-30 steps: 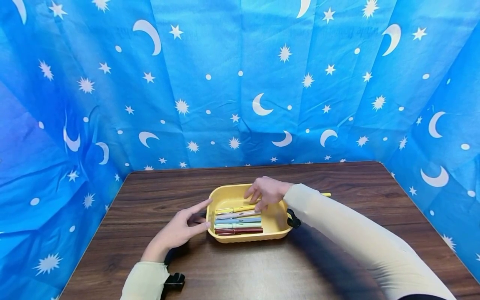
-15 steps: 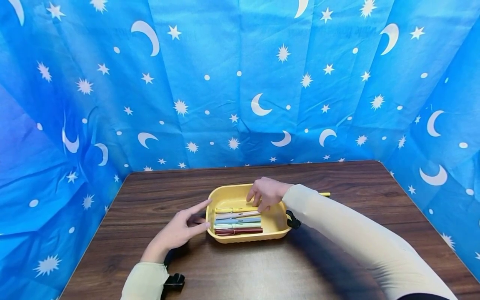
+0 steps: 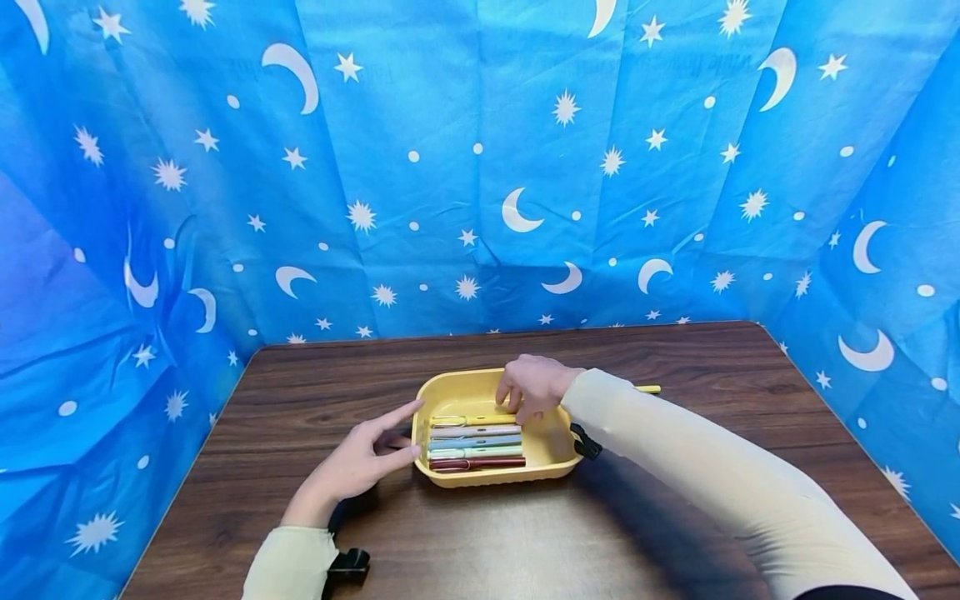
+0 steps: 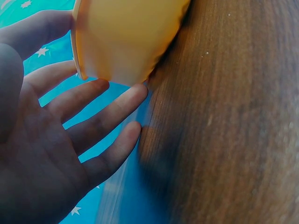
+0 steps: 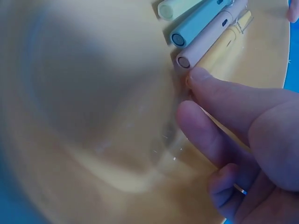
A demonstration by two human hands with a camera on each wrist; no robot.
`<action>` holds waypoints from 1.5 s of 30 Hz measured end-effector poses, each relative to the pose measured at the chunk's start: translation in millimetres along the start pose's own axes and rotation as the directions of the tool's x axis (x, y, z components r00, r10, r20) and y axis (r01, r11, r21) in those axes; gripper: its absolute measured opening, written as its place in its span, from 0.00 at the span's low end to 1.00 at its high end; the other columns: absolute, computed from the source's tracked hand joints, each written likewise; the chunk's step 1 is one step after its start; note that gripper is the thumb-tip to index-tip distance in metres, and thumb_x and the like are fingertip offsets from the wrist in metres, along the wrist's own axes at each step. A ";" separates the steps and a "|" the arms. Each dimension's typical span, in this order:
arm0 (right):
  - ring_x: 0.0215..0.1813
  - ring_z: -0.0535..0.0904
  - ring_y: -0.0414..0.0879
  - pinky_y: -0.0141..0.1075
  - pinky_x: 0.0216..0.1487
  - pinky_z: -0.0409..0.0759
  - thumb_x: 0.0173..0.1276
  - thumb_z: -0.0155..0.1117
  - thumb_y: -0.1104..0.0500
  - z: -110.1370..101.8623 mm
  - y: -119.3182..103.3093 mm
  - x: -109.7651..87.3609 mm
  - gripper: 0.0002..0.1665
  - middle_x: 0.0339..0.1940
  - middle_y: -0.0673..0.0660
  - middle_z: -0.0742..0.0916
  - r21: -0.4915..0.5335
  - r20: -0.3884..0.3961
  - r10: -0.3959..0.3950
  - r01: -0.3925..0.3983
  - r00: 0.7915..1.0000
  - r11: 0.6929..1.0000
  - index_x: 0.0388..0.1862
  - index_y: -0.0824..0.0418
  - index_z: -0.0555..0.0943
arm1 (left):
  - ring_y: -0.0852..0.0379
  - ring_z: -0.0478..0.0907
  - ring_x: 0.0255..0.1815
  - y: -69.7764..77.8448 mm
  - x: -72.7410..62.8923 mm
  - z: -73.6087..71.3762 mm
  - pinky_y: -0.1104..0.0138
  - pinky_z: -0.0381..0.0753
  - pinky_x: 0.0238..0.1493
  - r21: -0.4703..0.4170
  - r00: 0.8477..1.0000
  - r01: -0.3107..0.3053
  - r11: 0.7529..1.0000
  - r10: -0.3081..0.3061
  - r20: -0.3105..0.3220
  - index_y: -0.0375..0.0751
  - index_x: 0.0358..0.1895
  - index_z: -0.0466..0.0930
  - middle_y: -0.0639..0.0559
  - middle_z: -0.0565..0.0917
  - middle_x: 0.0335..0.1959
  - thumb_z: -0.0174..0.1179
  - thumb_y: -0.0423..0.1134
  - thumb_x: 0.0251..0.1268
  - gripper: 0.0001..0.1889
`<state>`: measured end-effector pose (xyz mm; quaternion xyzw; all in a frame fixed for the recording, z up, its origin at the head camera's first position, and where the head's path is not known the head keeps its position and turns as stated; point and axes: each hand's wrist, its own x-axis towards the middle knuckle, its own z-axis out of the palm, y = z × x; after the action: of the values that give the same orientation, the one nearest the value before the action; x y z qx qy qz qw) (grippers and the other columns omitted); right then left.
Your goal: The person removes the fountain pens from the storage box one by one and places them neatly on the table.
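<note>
A yellow tray (image 3: 495,479) holds pens lying side by side: a dark red pen (image 3: 480,462), a pale green pen (image 3: 472,452), a blue pen (image 5: 198,25), a pink pen (image 5: 212,35) and a yellow pen (image 3: 468,420) farthest back. My left hand (image 3: 356,458) spreads its fingers against the tray's left end, thumb and index finger at the rim. My right hand (image 3: 538,385) reaches into the tray; its thumb tip (image 5: 201,77) is right at the yellow pen's end, hiding it. The index finger (image 5: 196,121) stands a little apart from the thumb.
The tray stands on a dark wooden table (image 3: 322,383). A thin yellow stick-like end (image 3: 648,389) shows behind the right sleeve (image 3: 675,442). Blue cloth (image 3: 450,208) with moons and stars hangs around the table's back and sides.
The yellow pen, slanted under my right fingers a second ago, now lies flat and parallel beside the pink one. My right hand has shifted slightly right; the left hand stays put.
</note>
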<state>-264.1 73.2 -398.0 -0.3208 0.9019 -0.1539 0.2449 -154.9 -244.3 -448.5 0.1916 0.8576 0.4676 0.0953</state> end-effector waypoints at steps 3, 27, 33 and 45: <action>0.30 0.87 0.37 0.32 0.33 0.85 0.61 0.82 0.64 0.4 -0.9 1.1 0.27 0.46 0.51 0.93 -0.036 -0.004 -0.012 0.012 1.000 0.999 0.60 0.56 0.88 | 0.50 0.85 0.58 -0.1 -0.1 0.5 0.67 0.84 0.53 0.000 1.000 0.001 1.000 -0.001 -0.002 0.47 0.83 0.62 0.39 0.70 0.78 0.66 0.46 0.76 0.37; 0.43 0.84 0.40 0.32 0.35 0.84 0.61 0.80 0.66 3.9 -5.2 1.0 0.24 0.42 0.48 0.91 -0.169 -0.028 -0.034 0.029 0.999 0.985 0.56 0.53 0.89 | 0.51 0.85 0.57 1.2 0.1 1.4 0.68 0.83 0.53 0.005 1.000 0.005 1.000 -0.005 -0.003 0.48 0.83 0.63 0.40 0.71 0.78 0.66 0.45 0.76 0.36; 0.45 0.82 0.41 0.38 0.47 0.83 0.65 0.74 0.65 4.4 -3.6 -1.3 0.21 0.43 0.48 0.89 -0.213 -0.024 -0.069 0.062 0.997 0.975 0.56 0.50 0.88 | 0.50 0.85 0.58 1.2 0.3 0.9 0.68 0.83 0.53 0.005 1.000 0.001 1.000 -0.001 -0.001 0.48 0.83 0.63 0.40 0.70 0.78 0.66 0.45 0.76 0.36; 0.35 0.77 0.38 0.35 0.43 0.77 0.69 0.66 0.61 5.9 0.8 -2.3 0.12 0.35 0.48 0.87 -0.139 -0.018 -0.184 0.180 0.983 0.974 0.49 0.57 0.89 | 0.49 0.85 0.58 -0.4 1.2 0.2 0.68 0.84 0.53 -0.018 1.000 -0.006 1.000 0.006 0.005 0.47 0.83 0.62 0.38 0.70 0.78 0.66 0.46 0.76 0.37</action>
<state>-259.8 74.6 -402.5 -0.4155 0.8809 -0.1187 0.1933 -155.9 -243.8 -448.9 0.1945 0.8525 0.4752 0.0978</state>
